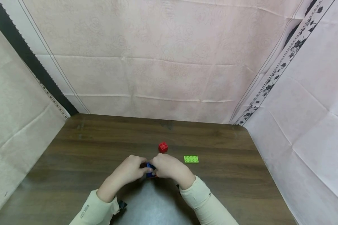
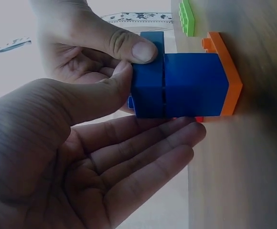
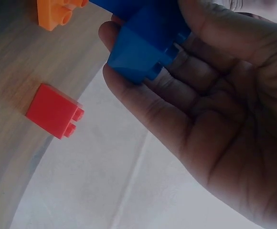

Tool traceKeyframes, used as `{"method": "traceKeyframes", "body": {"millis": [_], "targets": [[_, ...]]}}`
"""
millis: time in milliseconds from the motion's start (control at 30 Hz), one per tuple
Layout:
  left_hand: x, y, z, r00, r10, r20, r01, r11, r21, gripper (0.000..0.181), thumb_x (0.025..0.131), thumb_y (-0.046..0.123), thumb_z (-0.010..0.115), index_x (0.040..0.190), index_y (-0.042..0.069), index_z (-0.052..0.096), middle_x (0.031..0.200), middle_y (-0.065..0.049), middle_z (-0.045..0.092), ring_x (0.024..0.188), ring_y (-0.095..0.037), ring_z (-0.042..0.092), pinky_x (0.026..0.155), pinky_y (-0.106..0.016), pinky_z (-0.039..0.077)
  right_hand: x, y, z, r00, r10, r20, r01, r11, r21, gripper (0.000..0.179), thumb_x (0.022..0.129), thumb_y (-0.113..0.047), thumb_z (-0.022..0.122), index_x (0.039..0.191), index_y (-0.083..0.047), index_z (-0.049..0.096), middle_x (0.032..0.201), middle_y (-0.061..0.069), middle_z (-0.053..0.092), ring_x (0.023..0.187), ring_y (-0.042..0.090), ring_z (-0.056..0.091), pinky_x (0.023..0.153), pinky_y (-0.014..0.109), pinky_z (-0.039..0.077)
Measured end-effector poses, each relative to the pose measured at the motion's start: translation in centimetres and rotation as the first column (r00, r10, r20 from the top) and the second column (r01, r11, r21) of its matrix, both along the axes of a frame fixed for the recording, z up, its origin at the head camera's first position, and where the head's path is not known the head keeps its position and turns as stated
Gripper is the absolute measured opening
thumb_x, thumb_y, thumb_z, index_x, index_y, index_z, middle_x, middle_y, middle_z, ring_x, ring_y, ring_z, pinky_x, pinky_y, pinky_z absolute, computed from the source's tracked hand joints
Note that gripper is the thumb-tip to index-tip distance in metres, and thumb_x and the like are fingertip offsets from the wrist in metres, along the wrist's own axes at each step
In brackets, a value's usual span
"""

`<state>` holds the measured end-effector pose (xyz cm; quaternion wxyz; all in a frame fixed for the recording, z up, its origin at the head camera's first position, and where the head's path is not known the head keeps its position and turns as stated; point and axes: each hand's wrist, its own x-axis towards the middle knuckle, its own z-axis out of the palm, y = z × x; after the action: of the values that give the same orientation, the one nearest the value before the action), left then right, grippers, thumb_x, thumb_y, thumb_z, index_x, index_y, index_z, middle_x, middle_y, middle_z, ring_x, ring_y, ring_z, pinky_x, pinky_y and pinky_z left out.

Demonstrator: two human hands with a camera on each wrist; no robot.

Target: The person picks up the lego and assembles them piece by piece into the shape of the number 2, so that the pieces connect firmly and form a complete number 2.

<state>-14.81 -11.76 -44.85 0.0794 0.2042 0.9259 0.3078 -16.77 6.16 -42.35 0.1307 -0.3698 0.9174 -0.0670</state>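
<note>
Okay, we see left hand [image 1: 130, 169] and right hand [image 1: 168, 166] both pinching upper blue block [image 2: 148, 98], atop lower blue block [image 2: 196, 83] and orange piece [image 2: 231, 88]; red block [image 1: 163, 147] just beyond.

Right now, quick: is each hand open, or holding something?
Left hand: closed, holding the upper blue block between thumb and fingers.
Right hand: closed, holding the same blue block.
</note>
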Motion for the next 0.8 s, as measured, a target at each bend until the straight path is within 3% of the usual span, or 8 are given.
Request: {"method": "traceKeyframes", "body": {"millis": [800], "targets": [[0.12, 0.31, 0.27, 1.000, 0.026, 0.010, -0.026, 1.000, -0.007, 0.017, 0.092, 0.027, 0.075, 0.086, 0.012, 0.069, 0.062, 0.002, 0.055, 0.051, -0.009, 0.044, 0.048, -0.026, 0.036, 0.11, 0.02, 0.01, 1.000, -0.003, -0.001, 0.003, 1.000, -0.005, 0.014, 0.086, -0.005, 0.074, 0.083, -0.016, 0.066, 0.066, -0.009, 0.055, 0.055, 0.007, 0.046, 0.051, 0.022, 0.041]]}}
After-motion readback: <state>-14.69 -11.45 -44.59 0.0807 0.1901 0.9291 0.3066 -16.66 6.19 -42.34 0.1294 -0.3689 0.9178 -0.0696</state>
